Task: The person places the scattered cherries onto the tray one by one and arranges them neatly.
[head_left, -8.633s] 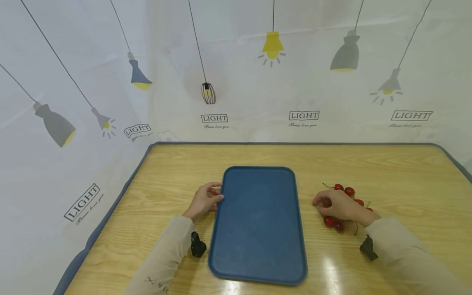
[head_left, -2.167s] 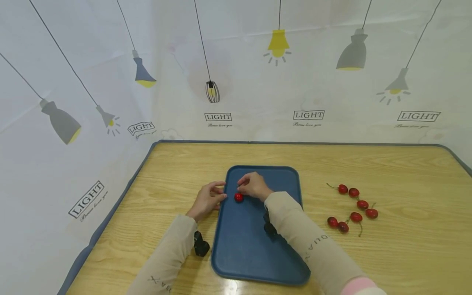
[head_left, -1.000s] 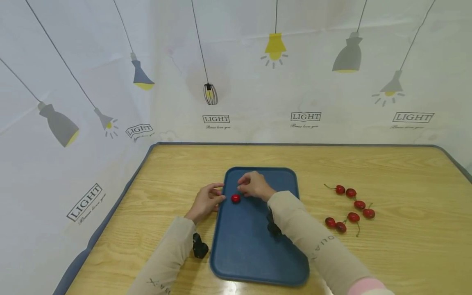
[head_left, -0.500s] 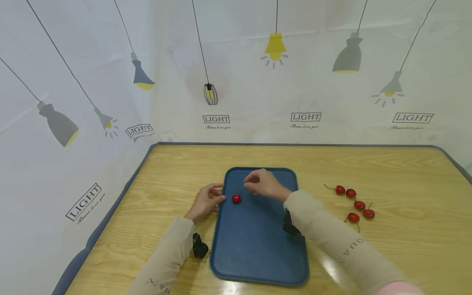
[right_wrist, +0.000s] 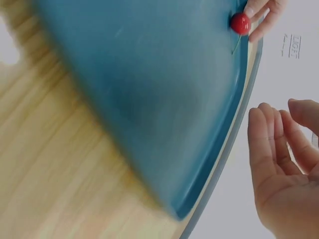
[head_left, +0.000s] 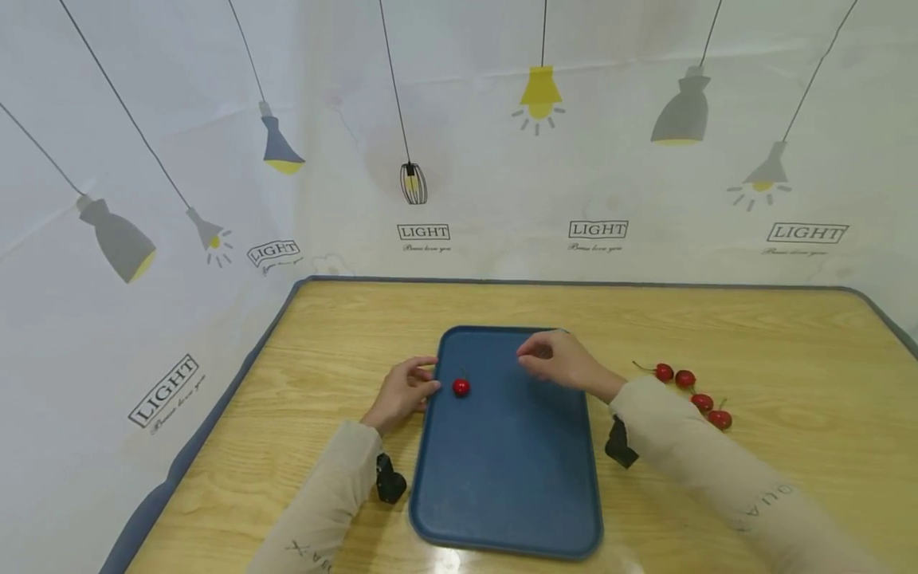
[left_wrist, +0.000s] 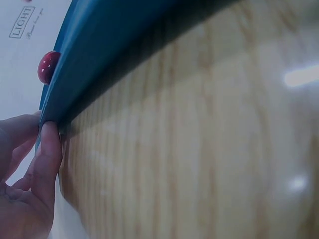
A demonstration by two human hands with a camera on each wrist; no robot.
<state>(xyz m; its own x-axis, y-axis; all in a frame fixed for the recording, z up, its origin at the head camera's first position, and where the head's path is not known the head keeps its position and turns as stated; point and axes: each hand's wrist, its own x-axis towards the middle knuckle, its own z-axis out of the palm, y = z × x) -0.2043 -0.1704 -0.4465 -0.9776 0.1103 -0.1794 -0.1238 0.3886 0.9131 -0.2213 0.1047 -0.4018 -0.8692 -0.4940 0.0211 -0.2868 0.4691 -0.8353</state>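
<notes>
Just beyond the left grip (head_left: 398, 392), the tray (left_wrist: 99, 45) hides part of the cherry (left_wrist: 48, 68) from the left wrist camera; the right grip (head_left: 562, 359) covers some tray edge.

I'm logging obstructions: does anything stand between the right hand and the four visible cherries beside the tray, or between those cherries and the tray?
Nothing visible blocks the right hand from the cherries. Toward the tray, only its raised rim and that hand, extended over it, intervene.

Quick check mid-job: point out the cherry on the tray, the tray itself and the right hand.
Cherry (head_left: 460, 387): head view, middle of its red fruit.
Blue tray (head_left: 502, 462): head view, bare floor of the tray.
Right hand (head_left: 565, 359): head view, back of the hand.
</notes>
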